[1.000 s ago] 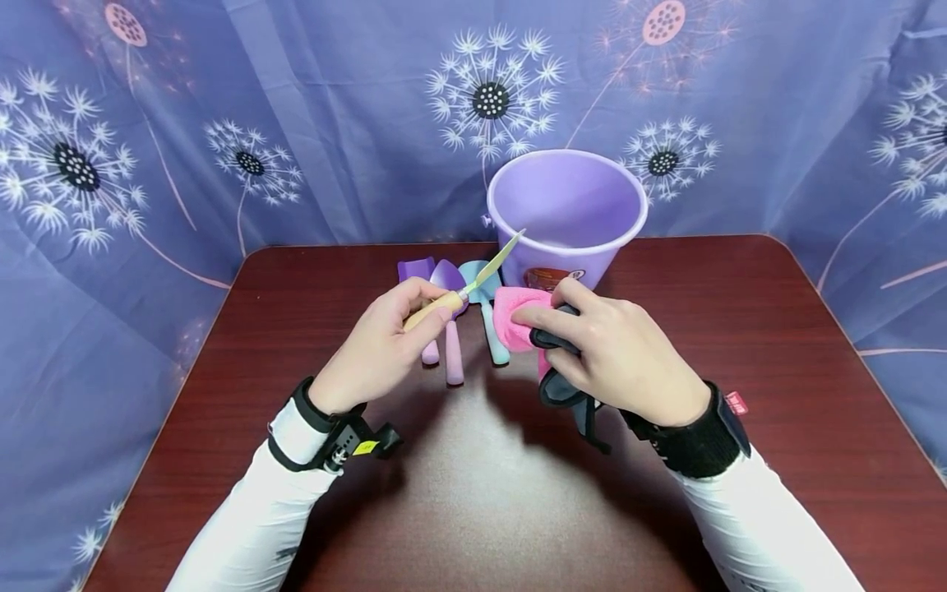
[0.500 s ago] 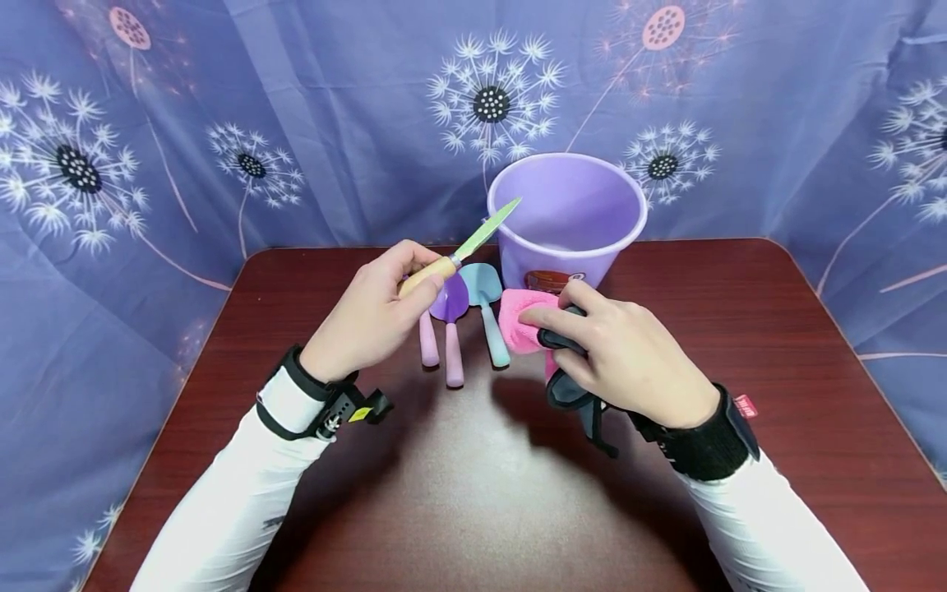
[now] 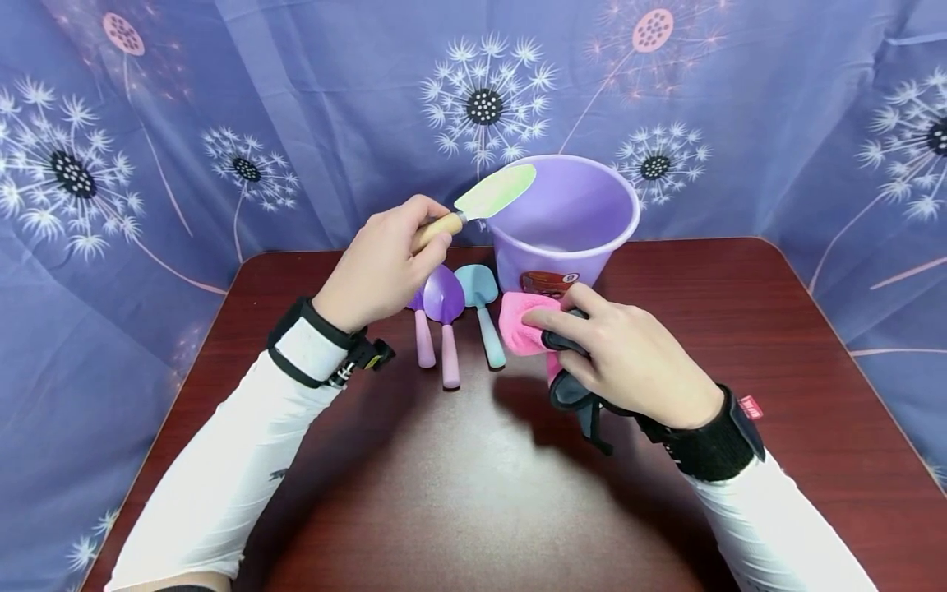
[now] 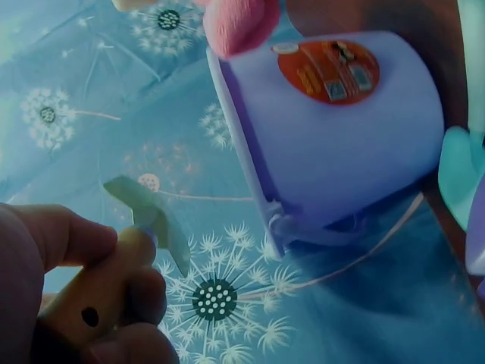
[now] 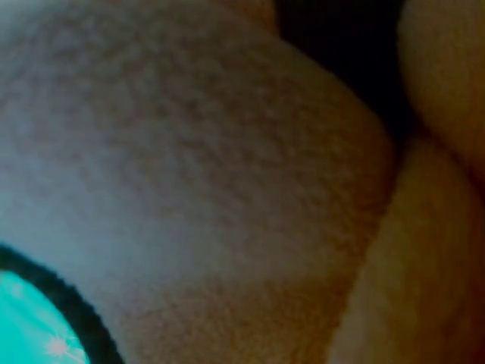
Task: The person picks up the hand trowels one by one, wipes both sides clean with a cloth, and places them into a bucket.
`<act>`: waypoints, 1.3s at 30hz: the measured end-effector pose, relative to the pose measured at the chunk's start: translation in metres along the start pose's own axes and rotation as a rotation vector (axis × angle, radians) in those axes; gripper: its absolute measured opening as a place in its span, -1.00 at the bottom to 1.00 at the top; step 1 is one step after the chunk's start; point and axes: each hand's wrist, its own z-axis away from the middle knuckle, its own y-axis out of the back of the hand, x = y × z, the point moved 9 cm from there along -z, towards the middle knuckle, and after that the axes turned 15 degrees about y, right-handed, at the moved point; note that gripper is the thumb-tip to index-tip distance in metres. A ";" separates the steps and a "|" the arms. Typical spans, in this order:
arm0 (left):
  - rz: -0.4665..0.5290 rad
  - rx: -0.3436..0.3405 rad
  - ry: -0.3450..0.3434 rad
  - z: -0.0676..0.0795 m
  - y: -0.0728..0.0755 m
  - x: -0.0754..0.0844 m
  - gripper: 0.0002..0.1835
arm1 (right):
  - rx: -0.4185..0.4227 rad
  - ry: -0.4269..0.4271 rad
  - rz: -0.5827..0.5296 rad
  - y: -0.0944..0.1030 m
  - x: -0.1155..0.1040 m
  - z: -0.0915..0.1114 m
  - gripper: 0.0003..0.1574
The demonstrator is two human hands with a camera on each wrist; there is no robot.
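My left hand grips the wooden handle of a small hand trowel, its pale green blade raised in front of the lilac bucket's left rim. In the left wrist view, the trowel's blade tilts up beside the bucket, fingers wrapped round the handle. My right hand holds a bunched pink fabric piece together with a dark grey, black-edged piece that dangles below the fingers. They are low over the table before the bucket. The right wrist view is mostly blurred skin.
Between the hands lie a purple scoop with a pink handle, a second purple tool partly hidden behind it, and a teal trowel. The reddish-brown table ends at a blue dandelion-print curtain behind the bucket.
My left hand has lifted the trowel up and away, and its blade has turned from edge-on to showing its flat face. The right hand has stayed nearly still with the fabric.
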 end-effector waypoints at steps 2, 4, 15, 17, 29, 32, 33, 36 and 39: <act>-0.030 -0.006 0.002 -0.006 0.000 0.002 -0.76 | -0.002 0.001 -0.001 0.000 -0.001 0.000 -0.46; -0.058 -0.020 0.007 -0.012 -0.002 0.003 -0.75 | -0.005 0.003 -0.002 0.000 -0.001 0.000 -0.46; -0.130 -0.096 -0.019 -0.048 -0.019 0.018 -0.75 | -0.041 0.001 -0.013 -0.005 -0.005 -0.003 -0.42; -0.153 -0.104 -0.028 -0.054 -0.022 0.021 -0.74 | -0.048 0.003 -0.014 -0.006 -0.007 -0.004 -0.42; -0.297 -0.146 -0.027 -0.089 -0.045 0.033 -0.68 | -0.064 0.019 -0.039 -0.014 -0.013 -0.009 -0.44; -0.347 -0.177 -0.017 -0.096 -0.054 0.038 -0.67 | -0.064 0.026 -0.043 -0.015 -0.015 -0.009 -0.42; -0.369 -0.189 -0.011 -0.099 -0.057 0.039 -0.66 | -0.065 0.026 -0.046 -0.015 -0.015 -0.009 -0.42; -0.433 -0.222 0.002 -0.106 -0.068 0.042 -0.66 | -0.069 0.027 -0.052 -0.017 -0.015 -0.009 -0.41; -0.485 -0.232 -0.004 -0.112 -0.078 0.043 -0.68 | -0.072 0.027 -0.054 -0.018 -0.015 -0.009 -0.42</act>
